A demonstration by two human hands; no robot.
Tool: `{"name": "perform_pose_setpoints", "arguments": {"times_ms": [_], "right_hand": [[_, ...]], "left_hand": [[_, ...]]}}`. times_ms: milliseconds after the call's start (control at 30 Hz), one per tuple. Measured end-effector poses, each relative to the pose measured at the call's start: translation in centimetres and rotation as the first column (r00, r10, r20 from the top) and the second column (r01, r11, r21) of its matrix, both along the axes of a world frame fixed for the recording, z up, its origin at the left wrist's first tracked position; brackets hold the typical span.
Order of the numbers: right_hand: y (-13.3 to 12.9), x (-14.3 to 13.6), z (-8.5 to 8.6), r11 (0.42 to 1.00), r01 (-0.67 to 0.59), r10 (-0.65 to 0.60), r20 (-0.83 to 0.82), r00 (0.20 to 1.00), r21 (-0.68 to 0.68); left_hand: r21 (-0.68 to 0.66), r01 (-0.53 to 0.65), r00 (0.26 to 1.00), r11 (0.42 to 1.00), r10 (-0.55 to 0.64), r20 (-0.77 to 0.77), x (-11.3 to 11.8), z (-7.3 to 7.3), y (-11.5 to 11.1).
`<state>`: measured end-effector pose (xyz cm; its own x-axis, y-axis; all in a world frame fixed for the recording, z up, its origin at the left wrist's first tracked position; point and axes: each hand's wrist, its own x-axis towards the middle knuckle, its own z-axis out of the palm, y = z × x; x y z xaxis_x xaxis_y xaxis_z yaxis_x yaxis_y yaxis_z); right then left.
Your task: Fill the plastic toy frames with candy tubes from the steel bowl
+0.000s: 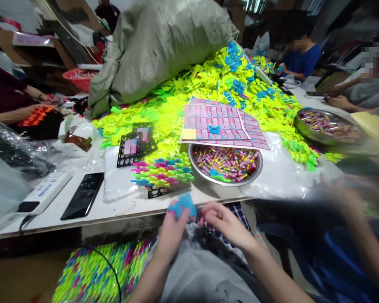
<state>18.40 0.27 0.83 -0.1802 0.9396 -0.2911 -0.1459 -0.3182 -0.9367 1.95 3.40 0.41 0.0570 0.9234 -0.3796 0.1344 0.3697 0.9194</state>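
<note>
My left hand is closed on a small bright blue plastic piece, just in front of the table's edge. Close beside it on the right, my right hand has its fingers curled together; whether anything small is between them is hidden. Ahead of my hands, a stack of pink, yellow, green and blue plastic pieces sits on the table. A metal bowl holds many small wrapped candy-like sticks. Over its far rim lie printed pink label sheets with a blue piece on top.
A large heap of yellow-green pieces lies under a big grey sack. At left are a black phone and a white power strip. Another metal bowl stands right. A co-worker's blurred arm is close at right; other people sit around.
</note>
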Motion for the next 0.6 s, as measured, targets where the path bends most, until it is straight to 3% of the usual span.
{"name": "perform_pose_setpoints", "arguments": {"times_ms": [200, 433, 533, 600], "right_hand": [[-0.2, -0.2, -0.4, 0.995, 0.06, -0.067, -0.08, 0.995, -0.084], [-0.6, -0.3, -0.6, 0.987, 0.103, -0.123, -0.17, 0.978, -0.122], [-1.1, -0.7, -0.2, 0.991, 0.119, -0.124, -0.081, 0.989, -0.061], [-1.5, -1.0, 0.2, 0.985, 0.153, -0.161, 0.101, 0.982, 0.081]], "left_hand": [[-0.055, -0.04, 0.984, 0.998, 0.049, 0.173, 0.9, 0.4, -0.8], [0.017, 0.092, 0.983, 0.996, -0.094, 0.157, 0.5, 0.9, -1.8], [0.089, 0.147, 0.985, 0.985, -0.154, 0.083, -0.2, 1.0, -2.0], [0.163, 0.183, 0.98, 0.969, -0.193, 0.045, -0.6, 0.8, -2.1]]}}
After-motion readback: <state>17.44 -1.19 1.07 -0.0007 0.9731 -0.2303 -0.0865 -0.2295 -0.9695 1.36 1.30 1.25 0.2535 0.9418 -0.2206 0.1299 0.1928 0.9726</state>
